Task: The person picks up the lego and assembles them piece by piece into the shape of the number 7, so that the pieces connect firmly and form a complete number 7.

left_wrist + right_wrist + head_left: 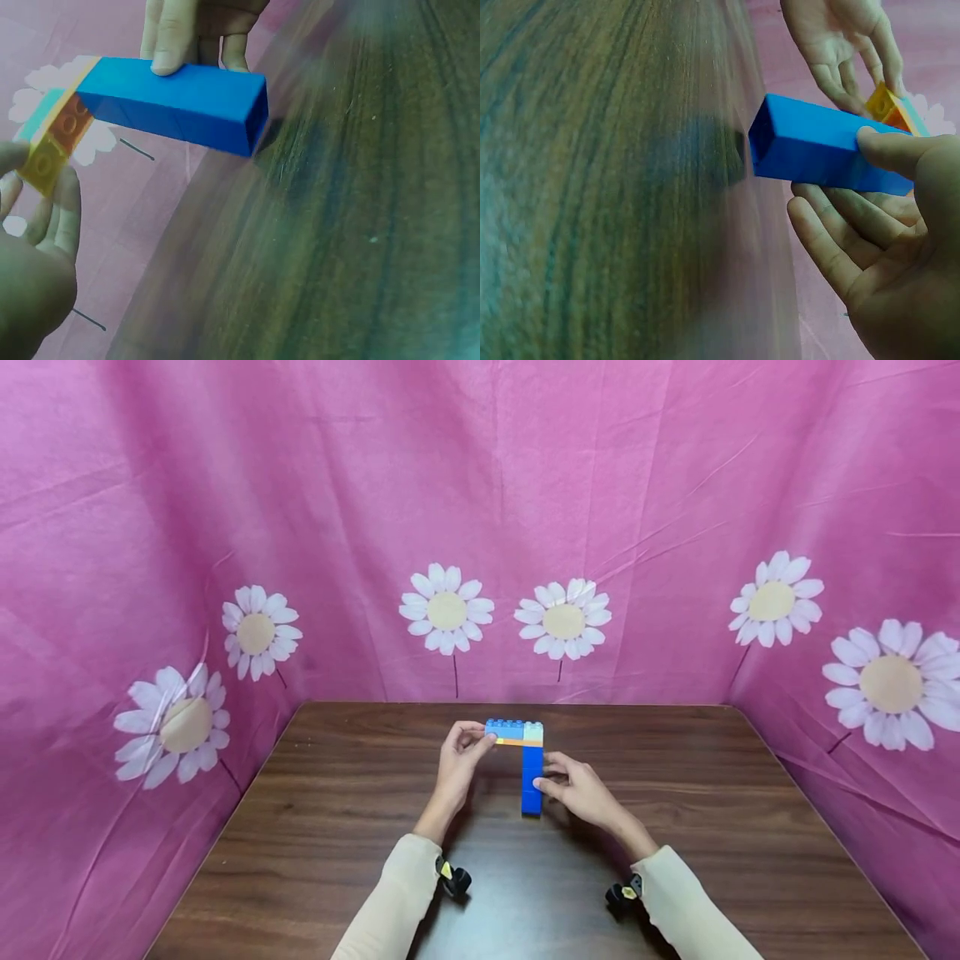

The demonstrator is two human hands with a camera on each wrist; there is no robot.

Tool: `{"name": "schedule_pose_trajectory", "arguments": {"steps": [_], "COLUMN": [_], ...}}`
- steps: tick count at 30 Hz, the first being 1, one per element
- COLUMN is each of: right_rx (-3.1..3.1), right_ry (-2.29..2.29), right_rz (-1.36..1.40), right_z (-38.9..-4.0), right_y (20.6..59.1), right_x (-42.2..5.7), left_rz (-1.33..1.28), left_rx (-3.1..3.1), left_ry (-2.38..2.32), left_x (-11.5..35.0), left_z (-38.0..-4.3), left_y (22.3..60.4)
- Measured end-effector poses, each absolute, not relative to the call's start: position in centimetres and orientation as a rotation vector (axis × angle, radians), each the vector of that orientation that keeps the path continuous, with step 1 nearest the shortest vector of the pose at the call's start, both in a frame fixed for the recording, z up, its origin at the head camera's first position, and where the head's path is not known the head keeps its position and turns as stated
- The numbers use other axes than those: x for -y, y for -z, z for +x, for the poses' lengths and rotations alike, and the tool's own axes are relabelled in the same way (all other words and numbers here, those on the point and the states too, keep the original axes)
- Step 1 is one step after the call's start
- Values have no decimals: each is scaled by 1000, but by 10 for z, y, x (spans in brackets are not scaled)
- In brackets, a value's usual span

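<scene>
An upside-down-L build of toy building bricks is held upright between both hands. Its upright is a stack of blue bricks (532,777). Across the top, an orange and yellow layer (56,146) juts to the left, carrying a light blue brick (505,729) and a pale green brick (533,732). My left hand (459,768) pinches the jutting left end between thumb and fingers. With thumb in front and fingers behind, my right hand (588,792) grips the blue stack from the right. Whether the stack's hollow lower end touches the table or hovers just above it, I cannot tell.
Beneath the build lies a dark wood-grain table (337,827). A pink curtain (345,527) printed with white daisies hangs along the back and both sides. Each sleeved forearm carries a small black wrist camera, the left camera (454,878) and the right camera (621,897).
</scene>
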State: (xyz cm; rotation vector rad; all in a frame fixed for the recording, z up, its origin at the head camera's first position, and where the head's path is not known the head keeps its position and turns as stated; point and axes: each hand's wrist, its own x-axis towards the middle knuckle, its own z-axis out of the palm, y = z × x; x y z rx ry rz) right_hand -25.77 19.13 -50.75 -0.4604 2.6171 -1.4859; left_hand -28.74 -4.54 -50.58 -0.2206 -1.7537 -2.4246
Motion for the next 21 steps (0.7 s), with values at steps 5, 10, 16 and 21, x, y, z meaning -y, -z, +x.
{"name": "schedule_pose_trajectory", "arguments": {"steps": [5, 10, 16, 21], "right_rx": [-2571, -2536, -2534, -2607], "right_ry": [1535, 1543, 1561, 1510], "right_rz": [-390, -327, -198, -166], "right_z": [-261, -267, -274, -282], "right_y": [509, 513, 516, 518], "right_x": [-193, -193, -193, -190], "left_rz": [-154, -87, -80, -49], "left_rx": [1827, 1897, 2017, 2141], "left_ry": [2394, 2397, 2372, 2270], "left_x": [42, 38, 35, 33], "left_z": [-294, -303, -319, -328], "left_y": [505, 509, 515, 517]}}
